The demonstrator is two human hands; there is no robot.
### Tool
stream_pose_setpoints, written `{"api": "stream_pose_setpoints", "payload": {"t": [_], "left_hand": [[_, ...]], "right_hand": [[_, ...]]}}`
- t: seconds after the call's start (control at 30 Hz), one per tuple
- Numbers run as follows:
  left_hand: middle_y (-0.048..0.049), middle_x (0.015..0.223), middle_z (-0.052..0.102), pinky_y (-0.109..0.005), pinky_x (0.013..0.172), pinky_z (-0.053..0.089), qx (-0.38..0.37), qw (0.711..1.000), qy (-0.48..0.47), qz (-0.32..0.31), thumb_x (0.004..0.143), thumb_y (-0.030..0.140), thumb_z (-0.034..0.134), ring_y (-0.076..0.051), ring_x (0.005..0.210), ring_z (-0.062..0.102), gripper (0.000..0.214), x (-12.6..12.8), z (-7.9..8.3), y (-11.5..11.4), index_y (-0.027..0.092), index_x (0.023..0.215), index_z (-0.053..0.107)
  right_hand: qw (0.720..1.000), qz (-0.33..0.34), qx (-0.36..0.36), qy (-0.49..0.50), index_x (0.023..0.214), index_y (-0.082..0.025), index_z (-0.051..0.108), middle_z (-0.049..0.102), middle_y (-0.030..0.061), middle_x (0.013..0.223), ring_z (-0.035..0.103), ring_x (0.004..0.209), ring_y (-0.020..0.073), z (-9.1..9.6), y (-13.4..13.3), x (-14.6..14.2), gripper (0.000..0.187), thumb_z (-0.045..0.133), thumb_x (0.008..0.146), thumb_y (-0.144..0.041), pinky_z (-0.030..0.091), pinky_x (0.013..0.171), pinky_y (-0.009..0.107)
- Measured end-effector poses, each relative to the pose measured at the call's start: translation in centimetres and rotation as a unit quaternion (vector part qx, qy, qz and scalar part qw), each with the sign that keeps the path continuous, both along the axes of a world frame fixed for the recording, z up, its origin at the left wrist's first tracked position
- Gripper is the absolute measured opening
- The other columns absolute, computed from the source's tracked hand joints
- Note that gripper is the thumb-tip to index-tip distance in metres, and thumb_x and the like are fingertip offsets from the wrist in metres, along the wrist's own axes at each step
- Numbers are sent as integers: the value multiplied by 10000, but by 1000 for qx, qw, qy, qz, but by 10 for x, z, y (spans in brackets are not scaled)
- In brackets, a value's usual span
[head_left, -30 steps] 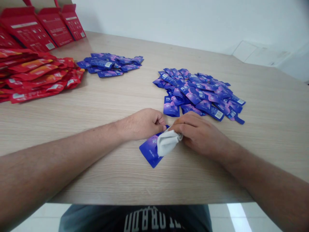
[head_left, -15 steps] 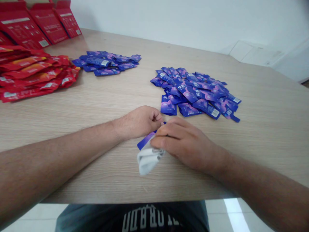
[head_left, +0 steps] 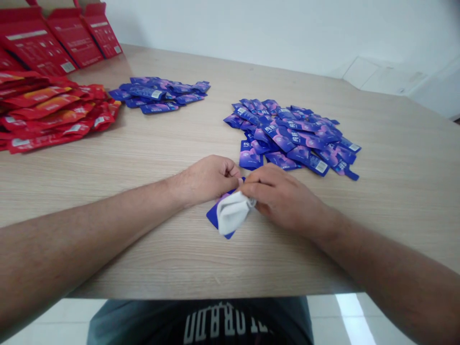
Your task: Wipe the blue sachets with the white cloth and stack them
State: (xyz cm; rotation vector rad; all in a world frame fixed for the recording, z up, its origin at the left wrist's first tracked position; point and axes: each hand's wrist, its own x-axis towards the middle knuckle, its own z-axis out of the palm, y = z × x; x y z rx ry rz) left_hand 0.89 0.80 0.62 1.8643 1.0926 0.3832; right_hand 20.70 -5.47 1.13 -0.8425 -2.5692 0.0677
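A white cloth (head_left: 233, 213) lay bunched over the blue sachet (head_left: 214, 216) on the tabletop (head_left: 143, 254), whose long axis slanted up and right; the right hand (head_left: 282, 199) pinched the cloth, the left hand (head_left: 208, 179) narrowly pinched the sachet's far end, and purple sachets (head_left: 287, 139) lay beyond

Left hand (head_left: 208, 179), right hand (head_left: 283, 199) meet, fingers (head_left: 257, 188) curled

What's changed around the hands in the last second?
The right hand drew the white cloth down the blue sachet, then back up over it, toward the left hand. The left hand kept its pinch on the sachet's top corner, and nothing was let go. The purple sachet pile and the red packets stayed as they were.
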Motion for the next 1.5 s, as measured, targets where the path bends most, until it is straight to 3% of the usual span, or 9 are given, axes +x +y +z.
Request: {"api": "stream_pose_setpoints", "payload": {"t": [0.2, 0.37, 0.53, 0.7, 0.83, 1.0, 1.17, 1.3, 1.5], "left_hand": [[14, 657, 680, -199, 506, 390, -6, 1000, -6, -2, 763, 262, 622, -109, 574, 578, 99, 0, -1, 0, 195, 769, 694], [11, 641, 669, -204, 474, 367, -13, 1000, -13, 13, 774, 304, 619, -109, 549, 560, 128, -1, -2, 0, 189, 780, 675], [15, 654, 674, -199, 488, 381, -19, 1000, -7, -6, 783, 279, 599, -106, 559, 571, 113, -2, -3, 0, 196, 783, 675], [18, 649, 661, -201, 470, 368, -29, 999, -27, 10, 794, 323, 607, -99, 538, 548, 142, -2, -4, 0, 193, 800, 664], [17, 661, 668, -198, 481, 377, -28, 1000, -6, 0, 788, 308, 614, -103, 558, 563, 127, -2, -2, -1, 192, 795, 667], [26, 637, 642, -198, 474, 360, -40, 999, -21, -1, 814, 336, 598, -90, 524, 526, 160, -3, -2, -1, 184, 798, 644], [20, 665, 655, -197, 490, 372, -23, 1000, -1, -10, 808, 313, 602, -94, 552, 538, 146, -4, -2, -1, 179, 801, 657], [25, 661, 649, -196, 479, 359, -34, 999, -11, -1, 812, 317, 591, -90, 540, 525, 150, -5, -3, 0, 178, 802, 645], [27, 680, 658, -193, 503, 384, -31, 999, -10, -14, 810, 313, 592, -93, 569, 543, 144, -6, -5, 0, 184, 814, 655]], "right_hand": [[997, 67, -23, -27, 1137, -229, 679, 661, 53, 1067, 553, 1029, 199, 1, -3, -4, 250, 471, 1003, -196, 439, 960, 361], [1000, -24, 2, 14, 1117, -187, 679, 653, 91, 1030, 556, 987, 233, -2, 2, -1, 223, 537, 948, -157, 467, 879, 386], [997, 75, -17, -26, 1137, -233, 676, 659, 46, 1068, 557, 1028, 203, -2, 2, -2, 242, 486, 995, -189, 436, 959, 355], [1000, -19, -11, 13, 1112, -183, 670, 650, 83, 1031, 557, 990, 220, -5, 5, 1, 203, 537, 958, -174, 458, 892, 362], [996, 75, -26, -33, 1120, -237, 685, 659, 49, 1058, 555, 1012, 195, -4, 2, -2, 237, 485, 998, -201, 435, 946, 345], [999, -23, -30, 9, 1149, -174, 673, 650, 79, 1023, 559, 989, 212, -3, 3, 1, 239, 551, 945, -151, 456, 889, 353], [995, 77, -41, -39, 1129, -223, 683, 656, 48, 1042, 557, 1018, 192, -2, 0, -3, 233, 491, 998, -203, 435, 953, 341], [999, -20, -38, 1, 1122, -181, 674, 646, 76, 1038, 557, 994, 207, -5, 3, -1, 204, 572, 946, -177, 466, 888, 345], [998, 52, -24, -29, 1133, -221, 687, 654, 58, 1037, 564, 1007, 198, -6, 0, -3, 219, 535, 976, -206, 455, 926, 347]]}}
